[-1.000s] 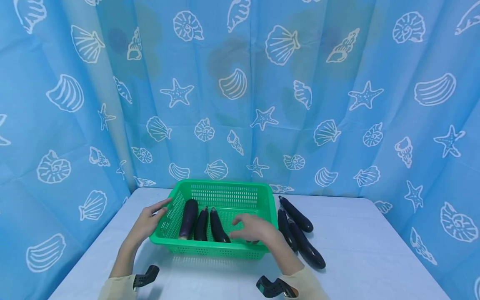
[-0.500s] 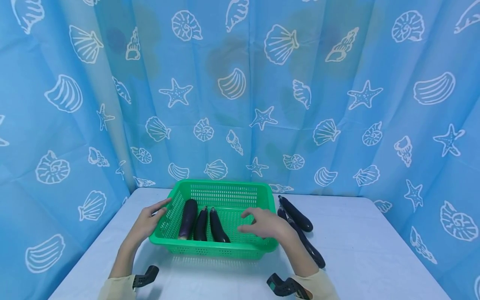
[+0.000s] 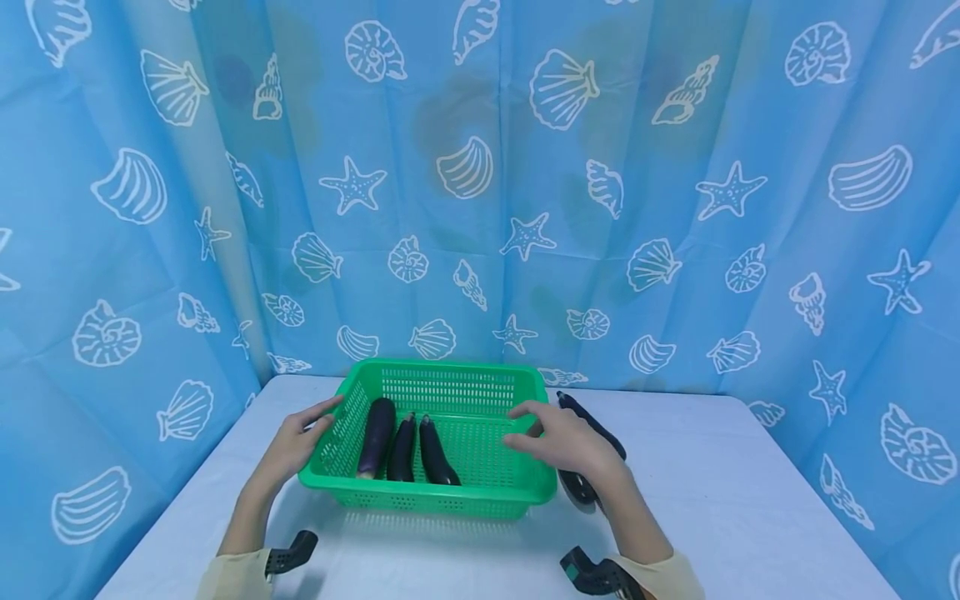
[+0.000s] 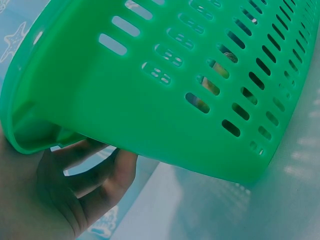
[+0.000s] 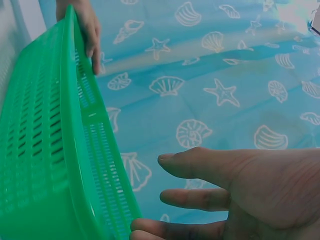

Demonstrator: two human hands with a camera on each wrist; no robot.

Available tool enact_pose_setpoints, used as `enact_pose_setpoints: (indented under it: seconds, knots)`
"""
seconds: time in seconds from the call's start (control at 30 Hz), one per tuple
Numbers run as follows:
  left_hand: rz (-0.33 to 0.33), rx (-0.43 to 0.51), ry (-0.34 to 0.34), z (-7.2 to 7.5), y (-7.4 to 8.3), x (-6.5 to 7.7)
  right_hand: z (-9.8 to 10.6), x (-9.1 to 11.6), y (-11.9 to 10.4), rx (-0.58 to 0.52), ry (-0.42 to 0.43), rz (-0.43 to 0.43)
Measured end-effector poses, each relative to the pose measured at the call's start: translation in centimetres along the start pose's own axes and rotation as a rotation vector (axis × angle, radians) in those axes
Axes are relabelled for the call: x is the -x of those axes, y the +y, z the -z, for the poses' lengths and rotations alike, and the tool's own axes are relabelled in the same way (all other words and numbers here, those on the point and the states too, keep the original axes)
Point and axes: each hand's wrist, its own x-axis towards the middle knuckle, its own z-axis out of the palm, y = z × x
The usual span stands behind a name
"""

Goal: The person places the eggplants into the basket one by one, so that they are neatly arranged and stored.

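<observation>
My left hand (image 3: 294, 440) grips the left rim of the green plastic basket (image 3: 420, 493). In the left wrist view its bent fingers (image 4: 102, 182) lie under the rim against the outer wall. Three dark eggplants rest side by side inside: a thick one (image 3: 377, 437) at the left, a slimmer one (image 3: 402, 448) beside it, and another (image 3: 437, 451) nearest the middle. Over the basket's right rim hovers my right hand (image 3: 566, 437), thumb and fingers spread, holding nothing. Beyond it on the table lie more eggplants (image 3: 600, 429), partly hidden by that hand and forearm.
A white cloth covers the table (image 3: 735, 492). Behind it and at both sides hangs a blue curtain (image 3: 480, 275) printed with shells and starfish. Each wrist wears a black camera mount, such as the right one (image 3: 596, 575).
My right hand has moved right, from inside the basket to above its right rim, its arm now covering more of the eggplants outside. My left hand and the basket stay put.
</observation>
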Motion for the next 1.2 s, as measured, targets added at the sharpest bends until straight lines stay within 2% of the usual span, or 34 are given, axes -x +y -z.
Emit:
enact_pose_setpoints:
  seconds: [0.37,0.53,0.9,1.2]
  knots:
    - [-0.015,-0.004,0.005,-0.1,-0.1,0.1,0.7,0.5,1.7,-0.031,0.022,-0.013]
    - [-0.009,-0.006,0.007,-0.1,-0.1,0.0,0.8,0.7,2.4,-0.018,0.043,-0.007]
    - [-0.001,-0.001,0.008,0.0,-0.2,0.0,1.1,1.2,4.2,0.003,0.092,-0.054]
    - [0.006,0.009,0.003,0.0,-0.1,0.0,1.2,1.9,5.8,-0.008,0.085,-0.080]
